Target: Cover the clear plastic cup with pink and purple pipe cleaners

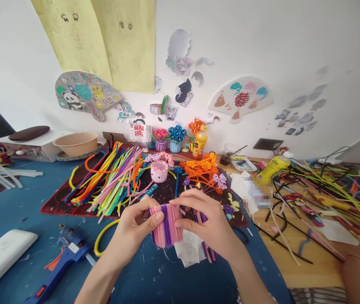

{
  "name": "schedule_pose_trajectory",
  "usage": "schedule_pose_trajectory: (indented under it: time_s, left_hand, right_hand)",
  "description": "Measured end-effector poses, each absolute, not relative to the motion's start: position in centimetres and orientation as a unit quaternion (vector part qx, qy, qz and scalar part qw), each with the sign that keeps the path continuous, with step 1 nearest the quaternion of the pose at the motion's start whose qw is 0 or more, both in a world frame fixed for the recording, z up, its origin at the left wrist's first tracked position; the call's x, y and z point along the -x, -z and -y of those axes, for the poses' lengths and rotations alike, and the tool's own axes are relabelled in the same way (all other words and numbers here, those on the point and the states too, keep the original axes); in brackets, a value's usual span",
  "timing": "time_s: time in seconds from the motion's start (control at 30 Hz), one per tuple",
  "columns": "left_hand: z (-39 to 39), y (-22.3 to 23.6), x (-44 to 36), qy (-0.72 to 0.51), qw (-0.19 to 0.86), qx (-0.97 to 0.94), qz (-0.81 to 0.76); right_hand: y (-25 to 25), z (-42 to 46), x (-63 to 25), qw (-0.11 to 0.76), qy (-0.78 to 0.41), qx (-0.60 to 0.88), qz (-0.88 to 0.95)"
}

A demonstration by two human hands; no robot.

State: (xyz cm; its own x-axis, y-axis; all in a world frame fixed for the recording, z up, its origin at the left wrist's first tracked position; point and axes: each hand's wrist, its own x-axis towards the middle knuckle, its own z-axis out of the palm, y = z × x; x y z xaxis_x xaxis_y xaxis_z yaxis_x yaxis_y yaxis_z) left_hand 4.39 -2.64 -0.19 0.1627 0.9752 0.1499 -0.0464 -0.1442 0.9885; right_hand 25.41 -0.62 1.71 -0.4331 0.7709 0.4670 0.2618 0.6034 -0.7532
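**Between two hands, a striped piece stands up**

At the far left of the blue desk [135,287] lies a long white case [7,259]. Next to it is a blue glue gun [72,249], with its handle toward the bottom of the view. Then comes a yellow bendy stick [99,240], curled near the left wrist. Behind these is a big pile of fuzzy sticks [113,177] in many colors.

Next is the left hand [132,228]. Its grip is closed on the left side of a pink and purple striped piece [167,232]. The thumb lies flat on the front, and the fingers go behind the top edge.

The striped piece is right in the middle, up in the air over the desk. Its stripes run from top to bottom and lean just a little, with the low ends more to the right. It looks bent round, like part of a cup. Both hands touch it, so neither one is nearer. Behind it, a bit to the left, sits a small pink pot [159,172].

Then comes the right hand [210,221]. Its grip pinches the right side, with the thumb in front and a finger at the top. Under this hand are white paper [189,249] and more pink and purple strips [209,253].
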Motion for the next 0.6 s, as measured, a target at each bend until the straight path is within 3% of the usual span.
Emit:
schedule_pose_trajectory:
  time_s: [0.6]
  left_hand:
    - [3.06,-0.06,-4.66,-0.507,0.530,-0.553,-0.395]
  right_hand:
    - [-2.08,1.33,-25.67,0.420,-0.336,0.331,0.776]
